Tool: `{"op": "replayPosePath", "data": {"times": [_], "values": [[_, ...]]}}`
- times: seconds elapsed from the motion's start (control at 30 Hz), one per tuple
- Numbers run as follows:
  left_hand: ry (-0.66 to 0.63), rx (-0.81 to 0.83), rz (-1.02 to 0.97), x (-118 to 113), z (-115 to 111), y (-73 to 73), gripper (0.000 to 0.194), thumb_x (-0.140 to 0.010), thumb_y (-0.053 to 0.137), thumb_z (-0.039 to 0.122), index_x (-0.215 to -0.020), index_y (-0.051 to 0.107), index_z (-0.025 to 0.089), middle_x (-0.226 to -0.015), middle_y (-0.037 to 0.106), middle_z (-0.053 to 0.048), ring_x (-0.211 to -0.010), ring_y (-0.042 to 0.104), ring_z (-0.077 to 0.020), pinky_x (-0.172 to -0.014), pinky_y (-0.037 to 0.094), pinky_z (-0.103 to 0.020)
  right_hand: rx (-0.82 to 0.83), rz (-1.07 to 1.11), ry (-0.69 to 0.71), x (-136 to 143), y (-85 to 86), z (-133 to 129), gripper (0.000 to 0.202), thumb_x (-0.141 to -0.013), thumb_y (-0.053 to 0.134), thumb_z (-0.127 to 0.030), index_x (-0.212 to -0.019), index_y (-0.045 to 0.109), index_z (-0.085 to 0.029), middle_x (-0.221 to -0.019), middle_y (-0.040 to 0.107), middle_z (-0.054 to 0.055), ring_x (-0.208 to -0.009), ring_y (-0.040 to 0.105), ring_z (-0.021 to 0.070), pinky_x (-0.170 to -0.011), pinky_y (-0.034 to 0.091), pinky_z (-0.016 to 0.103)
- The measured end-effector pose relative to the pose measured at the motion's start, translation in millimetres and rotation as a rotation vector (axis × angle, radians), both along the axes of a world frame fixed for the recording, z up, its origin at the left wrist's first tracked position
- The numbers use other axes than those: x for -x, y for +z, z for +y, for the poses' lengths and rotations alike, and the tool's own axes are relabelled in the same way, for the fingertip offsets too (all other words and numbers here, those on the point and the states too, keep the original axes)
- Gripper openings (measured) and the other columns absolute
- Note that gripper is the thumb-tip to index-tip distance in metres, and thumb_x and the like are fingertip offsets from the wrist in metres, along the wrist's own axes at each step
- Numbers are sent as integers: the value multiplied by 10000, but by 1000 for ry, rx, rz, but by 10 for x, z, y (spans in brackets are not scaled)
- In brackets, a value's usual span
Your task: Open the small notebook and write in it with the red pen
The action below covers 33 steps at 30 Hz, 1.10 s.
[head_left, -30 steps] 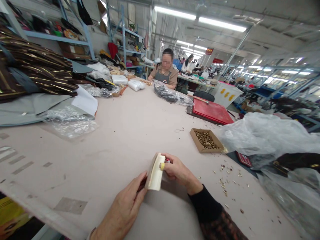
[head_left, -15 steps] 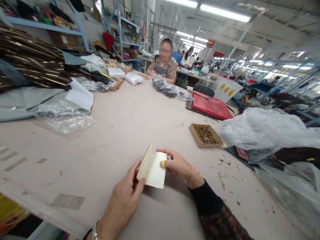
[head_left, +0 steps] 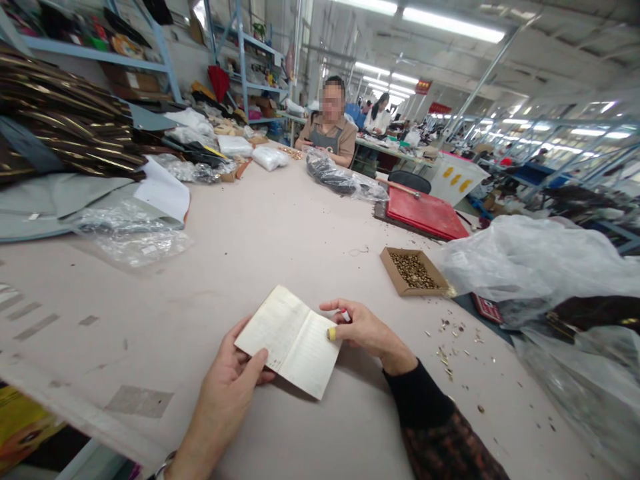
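The left hand (head_left: 233,373) clamps the left page of an open notebook (head_left: 280,333), thumb on top. The right hand (head_left: 367,333), apart from it, grips the right edge, its thumb banded yellow. The notebook is over a pale table (head_left: 240,233). Farther right sits a box (head_left: 425,292) of brass-coloured pieces (head_left: 413,268); beyond, a person (head_left: 333,130).

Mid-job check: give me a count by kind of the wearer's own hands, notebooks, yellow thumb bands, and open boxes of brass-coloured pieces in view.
Wearer's hands: 2 (left hand, right hand)
Open notebook: 1
Yellow thumb band: 1
Open box of brass-coloured pieces: 1
Total: 5
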<state>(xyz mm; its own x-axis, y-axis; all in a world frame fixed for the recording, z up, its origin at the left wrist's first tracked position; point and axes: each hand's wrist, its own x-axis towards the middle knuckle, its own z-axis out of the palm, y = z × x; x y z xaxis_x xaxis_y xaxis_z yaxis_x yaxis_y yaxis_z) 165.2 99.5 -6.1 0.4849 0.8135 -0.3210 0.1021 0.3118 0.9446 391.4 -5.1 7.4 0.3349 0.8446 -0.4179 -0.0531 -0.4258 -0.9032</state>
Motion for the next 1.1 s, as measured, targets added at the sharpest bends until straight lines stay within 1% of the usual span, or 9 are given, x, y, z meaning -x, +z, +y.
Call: {"op": "replayPosePath", "data": {"times": [0.13, 0.3, 0.43, 0.5, 0.63, 0.77, 0.83, 0.93, 1.1], "values": [[10, 45, -36, 57, 15, 66, 837, -728, 751, 488, -1428, 391, 202, -1109, 688, -91, -862, 678, -220, -638, 622, -324, -23, 6, 28, 22, -13, 8, 568, -606, 737, -206, -1168, 663, -163, -668, 458, -62, -549, 355, 77, -425, 219, 185], [31, 95, -100, 131, 68, 52, 836, -756, 749, 507, -1454, 380, 233, -989, 704, -45, -904, 688, -231, -712, 607, -334, -29, 83, 139, 67, 26, -11, 536, -604, 818, -237, -1120, 692, -166, -634, 476, -73, -518, 313, 56, -455, 201, 187], [33, 38, -148, 173, 99, 46, 770, -782, 742, 501, -1427, 428, 218, -1163, 697, -68, -1068, 656, -216, -986, 527, -361, -23, 101, 181, 127, 94, -21, 488, -629, 812, -275, -1090, 709, -156, -637, 478, -65, -511, 298, 54, -446, 187, 190], [17, 26, -163, 187, 97, 66, 733, -810, 723, 491, -1427, 427, 226, -1205, 692, -70, -1124, 640, -214, -1052, 483, -361, -10, 100, 221, 156, 125, -21, 501, -637, 803, -299, -1105, 708, -148, -657, 492, -53, -519, 303, 58, -441, 186, 191], [-14, 97, -178, 193, 76, 148, 783, -812, 712, 502, -1464, 358, 251, -1270, 669, -103, -1088, 666, -258, -859, 586, -362, 3, 76, 289, 198, 167, -15, 525, -685, 779, -348, -1169, 695, -163, -662, 474, -51, -530, 290, 64, -452, 192, 191], [-39, 50, -137, 206, 88, 217, 842, -807, 693, 548, -1494, 311, 246, -1281, 662, -132, -991, 692, -262, -700, 591, -323, -43, 61, 304, 219, 198, -11, 479, -684, 798, -366, -1113, 719, -169, -707, 508, -28, -571, 334, 76, -475, 228, 186], [-67, -1, -115, 224, 111, 242, 850, -816, 676, 553, -1504, 294, 232, -1248, 674, -134, -933, 697, -252, -663, 574, -311, -66, 38, 298, 226, 218, -12, 457, -692, 802, -397, -1081, 732, -167, -749, 538, -8, -598, 363, 85, -476, 244, 181], [-162, -63, -111, 252, 159, 273, 791, -856, 633, 528, -1507, 297, 229, -1165, 696, -100, -892, 687, -222, -685, 548, -298, -82, -17, 295, 232, 233, -17, 427, -749, 766, -452, -1066, 740, -169, -702, 490, -24, -571, 322, 79, -456, 231, 178], [-291, -160, -67, 251, 269, 311, 684, -893, 594, 462, -1490, 367, 216, -846, 664, 0, -756, 635, -169, -680, 493, -269, -91, 20, 228, 254, 203, -19, 297, -797, 740, -401, -988, 721, -174, -659, 496, -47, -509, 258, 58, -416, 171, 183]]}}
